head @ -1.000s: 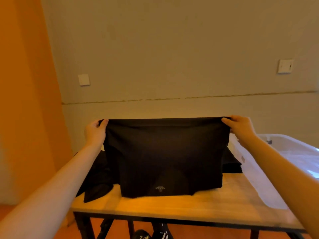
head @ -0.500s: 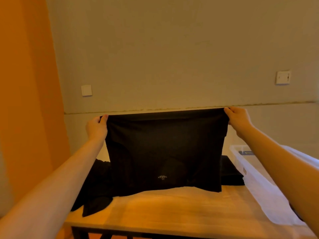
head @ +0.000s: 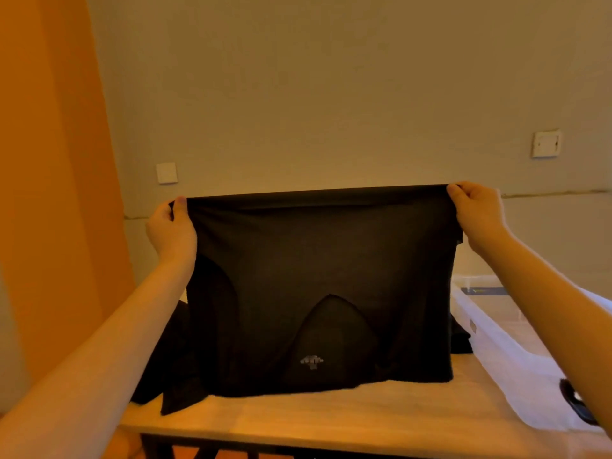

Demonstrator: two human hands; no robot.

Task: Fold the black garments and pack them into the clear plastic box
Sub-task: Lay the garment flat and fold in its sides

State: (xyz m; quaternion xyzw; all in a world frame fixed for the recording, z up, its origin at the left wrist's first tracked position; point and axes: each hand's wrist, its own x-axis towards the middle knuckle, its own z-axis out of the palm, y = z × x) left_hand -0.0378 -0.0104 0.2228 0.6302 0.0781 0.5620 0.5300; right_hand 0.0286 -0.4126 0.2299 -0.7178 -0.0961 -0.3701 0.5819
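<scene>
1. Head view: left hand (head: 172,230) and right hand (head: 477,213) pinch the black garment's (head: 318,276) top corners; its hem touches the table (head: 331,422).
2. Risk: uneven lowering would crease it (clear plastic box (head: 516,366) right).

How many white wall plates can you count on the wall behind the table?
2. One wall plate sits low on the left, above the left hand. The other is higher on the right. The held black garment may hide more.
</scene>
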